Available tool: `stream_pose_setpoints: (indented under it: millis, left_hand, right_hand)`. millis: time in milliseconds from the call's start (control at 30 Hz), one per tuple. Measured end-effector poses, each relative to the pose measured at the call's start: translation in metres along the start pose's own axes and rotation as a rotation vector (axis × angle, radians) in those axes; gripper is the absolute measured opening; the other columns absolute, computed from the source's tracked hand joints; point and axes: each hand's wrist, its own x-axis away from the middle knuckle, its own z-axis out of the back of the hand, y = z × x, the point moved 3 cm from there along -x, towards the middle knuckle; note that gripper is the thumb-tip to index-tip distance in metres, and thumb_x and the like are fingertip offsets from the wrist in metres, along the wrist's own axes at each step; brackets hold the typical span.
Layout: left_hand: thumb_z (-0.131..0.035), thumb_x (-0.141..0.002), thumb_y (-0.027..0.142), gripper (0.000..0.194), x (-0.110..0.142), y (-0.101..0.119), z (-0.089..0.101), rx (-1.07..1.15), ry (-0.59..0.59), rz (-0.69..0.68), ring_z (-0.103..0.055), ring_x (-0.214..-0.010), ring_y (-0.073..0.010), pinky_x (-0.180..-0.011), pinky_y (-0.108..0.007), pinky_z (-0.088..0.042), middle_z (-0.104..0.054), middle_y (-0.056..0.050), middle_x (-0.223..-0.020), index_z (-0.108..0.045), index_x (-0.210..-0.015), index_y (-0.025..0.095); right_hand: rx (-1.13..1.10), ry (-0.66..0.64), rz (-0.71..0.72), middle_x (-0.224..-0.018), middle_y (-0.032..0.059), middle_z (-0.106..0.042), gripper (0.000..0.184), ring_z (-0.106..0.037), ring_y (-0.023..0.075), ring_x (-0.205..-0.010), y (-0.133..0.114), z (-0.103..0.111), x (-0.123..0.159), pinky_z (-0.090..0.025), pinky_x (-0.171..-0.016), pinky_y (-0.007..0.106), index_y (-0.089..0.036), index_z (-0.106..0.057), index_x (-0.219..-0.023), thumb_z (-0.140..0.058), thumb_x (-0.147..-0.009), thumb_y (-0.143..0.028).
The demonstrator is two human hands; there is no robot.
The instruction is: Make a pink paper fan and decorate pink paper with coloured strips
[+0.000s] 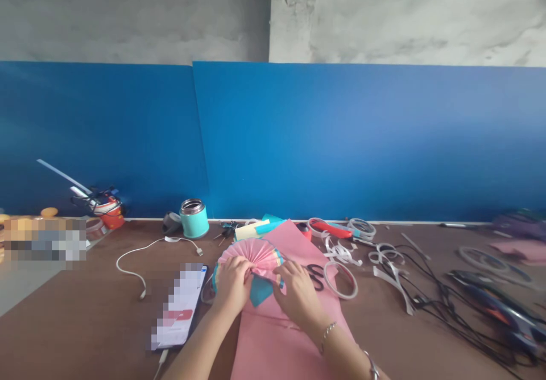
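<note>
A pleated pink paper fan [249, 250] with blue and yellow edging is spread in a wide half-round between my hands. My left hand [232, 284] presses its fingers on the left part, with fingertips gathered near the centre of the folds. My right hand [297, 292] grips the fan's right edge with curled fingers. Below the centre a teal paper piece [261, 292] points downward. Pink paper sheets [273, 346] lie under the fan and my right wrist. Dark scissor handles [314, 277] rest on the pink paper beside my right hand, near a tape roll [341, 281].
On the left lie a phone [181, 306] and a white cable [123, 263]; behind stands a turquoise flask [194, 219]. To the right are curled white strips [341, 250], black cables [443, 289] and a dark tool [499, 306]. A blue partition [341, 141] borders the table's back.
</note>
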Motion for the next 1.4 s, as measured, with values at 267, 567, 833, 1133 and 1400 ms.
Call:
stream_pose_setpoints:
  millis: [267,567,833,1133,1400]
  left_hand:
    - [-0.059,-0.077,0.010,0.010,0.005,0.025,0.003,0.010,0.066,-0.063,-0.056,-0.083,-0.0225,-0.072,-0.034,-0.043,-0.062,-0.003,-0.079,-0.061,-0.075,0.020]
    - [-0.055,-0.081,0.011,0.016,0.012,0.032,0.000,0.125,0.057,-0.044,-0.059,-0.085,-0.0222,-0.075,-0.036,-0.046,-0.065,-0.004,-0.086,-0.060,-0.093,0.020]
    - [-0.050,-0.085,0.013,0.013,0.011,0.034,-0.002,0.103,0.005,-0.102,-0.058,-0.081,-0.0212,-0.071,-0.034,-0.045,-0.062,-0.003,-0.080,-0.058,-0.078,0.021]
    - [-0.051,-0.085,0.017,0.008,0.014,0.039,0.005,0.128,0.151,-0.088,-0.058,-0.077,-0.0205,-0.069,-0.034,-0.045,-0.060,-0.003,-0.077,-0.055,-0.079,0.021]
    - [-0.054,-0.083,0.013,0.011,0.013,0.037,0.000,0.144,0.139,-0.091,-0.060,-0.075,-0.0201,-0.069,-0.033,-0.046,-0.065,-0.002,-0.076,-0.061,-0.079,0.021]
  right_hand:
    - [-0.009,0.066,0.049,-0.087,0.0049,-0.062,0.017,-0.053,0.0222,-0.083,0.019,-0.004,-0.003,-0.037,-0.071,0.033,-0.021,-0.060,-0.068,-0.053,-0.070,-0.005]
    - [-0.391,0.119,0.015,-0.072,0.0000,-0.061,0.014,-0.056,0.0163,-0.072,0.010,-0.001,-0.005,-0.042,-0.070,0.028,-0.020,-0.053,-0.069,-0.051,-0.072,-0.006]
    - [-0.338,0.106,0.118,-0.077,0.0004,-0.064,0.012,-0.056,0.0179,-0.077,0.005,-0.002,-0.002,-0.041,-0.074,0.031,-0.020,-0.059,-0.074,-0.057,-0.072,-0.009]
    - [-0.415,0.149,-0.015,-0.066,0.0002,-0.058,0.018,-0.053,0.0156,-0.067,0.008,-0.004,-0.004,-0.041,-0.065,0.027,-0.019,-0.054,-0.062,-0.053,-0.080,-0.018]
    - [-0.485,0.102,-0.015,-0.066,0.0001,-0.059,0.018,-0.052,0.0144,-0.066,0.005,-0.007,-0.005,-0.040,-0.064,0.026,-0.018,-0.057,-0.065,-0.052,-0.082,-0.020]
